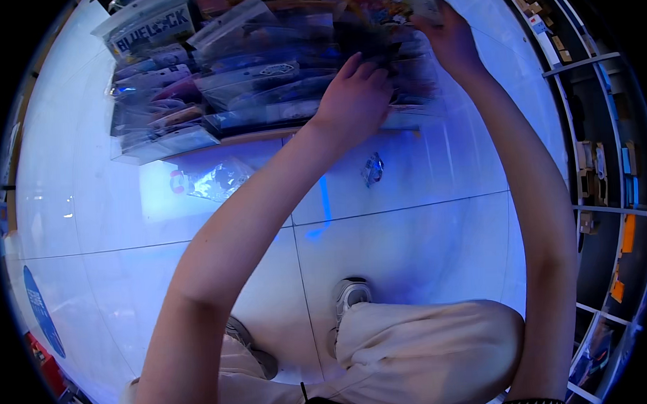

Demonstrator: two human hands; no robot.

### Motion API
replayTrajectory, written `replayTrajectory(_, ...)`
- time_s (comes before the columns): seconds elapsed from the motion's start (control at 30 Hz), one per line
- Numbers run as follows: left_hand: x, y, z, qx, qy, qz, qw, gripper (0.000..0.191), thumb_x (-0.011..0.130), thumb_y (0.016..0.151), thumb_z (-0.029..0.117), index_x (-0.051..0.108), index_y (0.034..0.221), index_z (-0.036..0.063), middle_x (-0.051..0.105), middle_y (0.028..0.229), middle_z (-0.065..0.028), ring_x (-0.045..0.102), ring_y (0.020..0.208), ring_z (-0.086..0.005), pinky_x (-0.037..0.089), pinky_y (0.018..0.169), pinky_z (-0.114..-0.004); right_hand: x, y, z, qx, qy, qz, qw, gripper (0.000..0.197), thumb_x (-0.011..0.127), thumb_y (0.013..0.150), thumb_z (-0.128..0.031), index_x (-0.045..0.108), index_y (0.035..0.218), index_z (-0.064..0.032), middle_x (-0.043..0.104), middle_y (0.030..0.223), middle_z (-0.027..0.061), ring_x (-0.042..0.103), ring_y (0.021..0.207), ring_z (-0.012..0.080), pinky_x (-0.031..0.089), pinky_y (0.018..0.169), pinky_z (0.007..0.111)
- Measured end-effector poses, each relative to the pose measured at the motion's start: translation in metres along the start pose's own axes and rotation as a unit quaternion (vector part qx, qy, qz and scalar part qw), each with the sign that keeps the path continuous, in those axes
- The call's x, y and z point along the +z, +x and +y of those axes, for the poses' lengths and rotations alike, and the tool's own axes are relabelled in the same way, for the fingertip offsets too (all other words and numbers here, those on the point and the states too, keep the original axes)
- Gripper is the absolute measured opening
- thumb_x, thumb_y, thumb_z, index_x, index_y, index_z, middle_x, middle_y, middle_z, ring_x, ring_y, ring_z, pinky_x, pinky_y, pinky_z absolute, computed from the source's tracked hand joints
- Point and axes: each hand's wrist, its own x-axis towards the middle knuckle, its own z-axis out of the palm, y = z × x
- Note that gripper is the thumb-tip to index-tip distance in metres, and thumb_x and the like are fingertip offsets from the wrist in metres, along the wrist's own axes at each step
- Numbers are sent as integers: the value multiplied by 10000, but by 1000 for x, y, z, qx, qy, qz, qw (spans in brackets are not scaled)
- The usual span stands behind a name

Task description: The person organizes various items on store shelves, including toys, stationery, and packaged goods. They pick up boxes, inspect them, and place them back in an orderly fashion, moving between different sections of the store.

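Note:
My left hand (357, 96) reaches over the front of a display of clear plastic-wrapped packages (266, 78), its fingers curled against a dark, blurred item (369, 45). Whether those fingers grip anything is unclear. At the upper right, my right hand (451, 42) has thumb and fingers on the edge of a colourful printed package (391, 4), which runs up to the top of the view. Packed upright in rows, the bags stand behind clear front panels (166, 146). One bagged pack (152, 29) at the back left bears large lettering.
A crumpled clear wrapper (221, 179) and a small shiny wrapper (373, 169) lie on the glossy tiled floor (410, 241). Shelving (593, 107) with small boxes curves along the right. A blue round floor sticker (43, 310) is at the left. My knee (430, 348) is bent below.

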Motion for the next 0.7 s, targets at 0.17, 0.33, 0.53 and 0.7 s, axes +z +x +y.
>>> replayTrajectory(0.17, 5, -42, 6, 80, -77, -4, 994, 312, 633, 740, 103, 597, 1044, 41, 564, 1007, -65, 559, 965, -231, 489, 842, -350, -20, -67, -34, 119, 223, 29, 967, 418, 667, 872, -164, 511, 1219, 8, 637, 1106, 89, 606, 1014, 159, 485, 876, 299)
replayTrajectory(0.33, 16, -45, 10, -24, -129, 16, 991, 364, 621, 720, 35, 584, 1082, 35, 565, 1044, -92, 558, 975, -263, 487, 849, -360, -35, -118, -49, 184, 261, -97, 942, 326, 627, 892, -72, 520, 1187, 15, 634, 1111, 94, 599, 1018, 149, 476, 893, 293)
replayTrajectory(0.53, 16, -50, 10, -102, -99, 19, 990, 429, 579, 718, -2, 555, 1144, 44, 554, 1199, -100, 526, 1110, -275, 428, 936, -380, -16, -124, -5, 184, 196, -47, 962, 339, 638, 885, -76, 524, 1188, 23, 650, 1092, 112, 625, 996, 156, 501, 850, 300)
replayTrajectory(0.7, 14, -52, 10, -129, -85, -6, 988, 446, 562, 734, -15, 530, 1174, 47, 531, 1274, -103, 493, 1197, -273, 379, 976, -405, -14, -114, -10, 63, 29, -69, 995, 328, 646, 868, -82, 553, 1176, -15, 681, 1000, 128, 668, 903, 195, 522, 796, 314)
